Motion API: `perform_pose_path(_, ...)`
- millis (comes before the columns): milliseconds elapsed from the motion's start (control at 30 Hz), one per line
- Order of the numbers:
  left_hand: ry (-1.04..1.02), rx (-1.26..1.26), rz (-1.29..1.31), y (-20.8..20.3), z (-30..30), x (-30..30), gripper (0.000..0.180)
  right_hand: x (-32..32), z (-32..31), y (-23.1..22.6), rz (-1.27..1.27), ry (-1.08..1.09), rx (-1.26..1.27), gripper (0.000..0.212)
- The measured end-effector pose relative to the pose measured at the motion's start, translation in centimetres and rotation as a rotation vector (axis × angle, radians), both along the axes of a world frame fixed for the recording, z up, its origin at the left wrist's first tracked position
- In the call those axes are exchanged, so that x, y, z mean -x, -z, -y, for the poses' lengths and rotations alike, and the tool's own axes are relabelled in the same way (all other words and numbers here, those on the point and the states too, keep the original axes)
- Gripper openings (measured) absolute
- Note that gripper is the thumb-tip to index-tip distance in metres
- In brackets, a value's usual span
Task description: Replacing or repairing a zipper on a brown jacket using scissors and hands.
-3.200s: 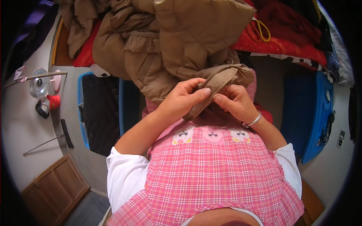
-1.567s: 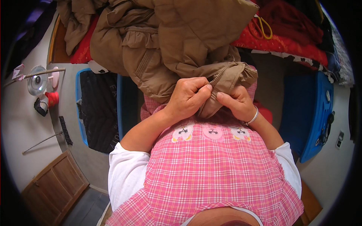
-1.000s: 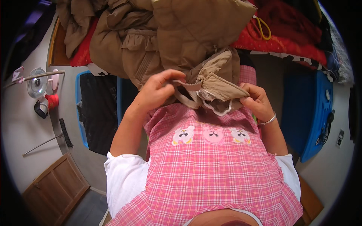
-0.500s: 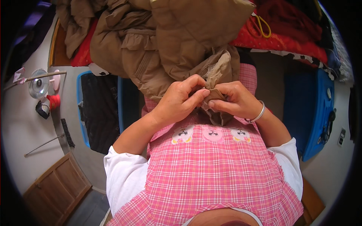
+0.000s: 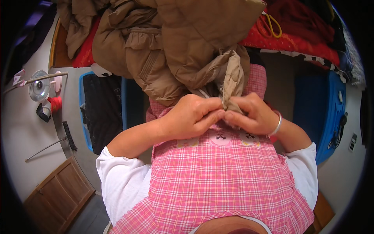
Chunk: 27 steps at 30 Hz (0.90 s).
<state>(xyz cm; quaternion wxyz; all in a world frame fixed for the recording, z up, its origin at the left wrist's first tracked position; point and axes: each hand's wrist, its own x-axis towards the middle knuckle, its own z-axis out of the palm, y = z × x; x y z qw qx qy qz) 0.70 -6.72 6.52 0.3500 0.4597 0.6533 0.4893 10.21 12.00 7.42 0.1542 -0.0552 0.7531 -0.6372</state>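
Note:
A large brown padded garment (image 5: 202, 35) lies bunched across the table and hangs down toward my lap. One frayed end of it, a lighter beige strip of cloth (image 5: 232, 76), runs down into my fingers. My left hand (image 5: 194, 116) is closed, with thumb and forefinger pinching this cloth. Right beside it my right hand (image 5: 253, 116), a silver bangle at the wrist, pinches the same cloth. The fingertips nearly meet in front of my pink checked apron (image 5: 218, 175). The folds inside my fingers are hidden.
A red cloth (image 5: 288, 45) covers the table, with a yellow-handled tool (image 5: 277, 29), probably scissors, on it. Blue containers stand on both sides, the left bin (image 5: 82, 113) holding dark cloth and the right one (image 5: 323, 117) farther off. A fan (image 5: 39, 85) is at far left.
Both hands have come closer to my body and my elbows have spread outward. The beige cloth end is now drawn into a tighter, longer twist between garment and fingers.

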Motion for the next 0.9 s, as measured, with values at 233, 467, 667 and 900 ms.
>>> perform_pose_path(233,0.083,0.036,0.002,1.7,1.3,-0.6,0.018,-1.0,-2.0,2.1,-0.269,-0.140,-0.319,0.026)
perform_pose_path(467,0.087,0.023,0.074,0.2,1.3,-1.1,0.019,-2.0,-2.3,1.5,-0.285,-0.112,-0.242,0.023)
perform_pose_path(667,0.122,0.067,0.183,-0.3,2.1,-2.0,0.017,-3.1,-1.7,0.9,-0.341,-0.192,-0.231,0.019)
perform_pose_path(900,-0.157,0.267,0.716,1.0,6.5,-2.8,0.023,-7.6,-4.8,2.4,0.181,0.416,-0.033,0.022)
